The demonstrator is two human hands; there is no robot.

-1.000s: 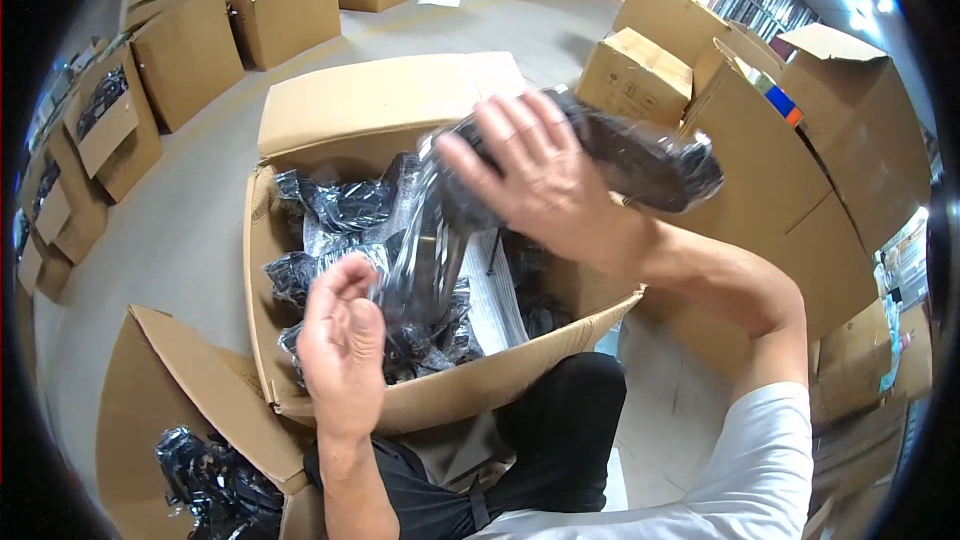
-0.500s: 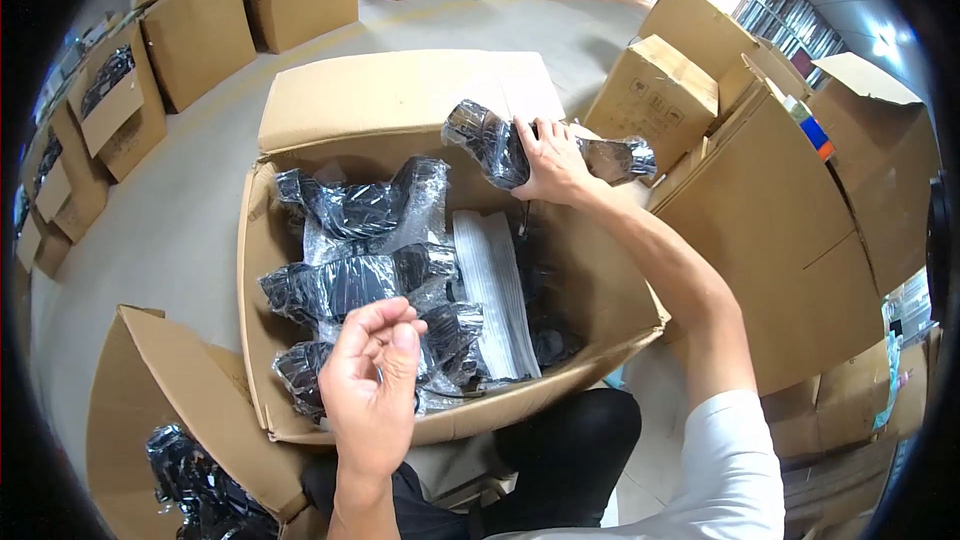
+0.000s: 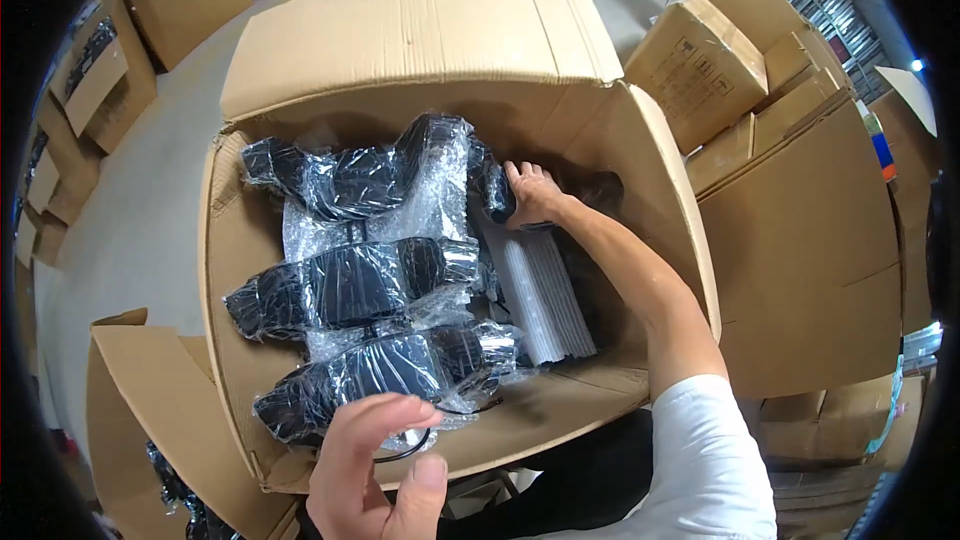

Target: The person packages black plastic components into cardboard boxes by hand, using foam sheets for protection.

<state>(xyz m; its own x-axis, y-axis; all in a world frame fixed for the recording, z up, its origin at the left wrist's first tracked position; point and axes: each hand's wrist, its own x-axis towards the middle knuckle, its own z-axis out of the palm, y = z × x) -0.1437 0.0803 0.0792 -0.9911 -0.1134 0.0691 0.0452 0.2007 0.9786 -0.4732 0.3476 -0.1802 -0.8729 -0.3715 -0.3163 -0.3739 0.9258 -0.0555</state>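
A large open cardboard box holds several black curved parts in clear plastic wrap. Three of them, the far wrapped part, the middle one and the near one, lie in a column on the left side. My right hand reaches into the far right of the box, its fingers closed on another black wrapped part, which it partly hides. Below that hand lies a ribbed pale foam sheet. My left hand hovers over the near edge, empty, thumb and fingers apart. A thin black cable shows behind it.
Closed and open cartons crowd the right, including a taped box and a tall cardboard panel. An open carton with black wrapped parts stands at the near left. More cartons line the far left.
My right hand has lowered the wrapped part from above the far right edge into the box. My left hand has drawn back toward me, its fingers spreading. The view has shifted closer to the box.
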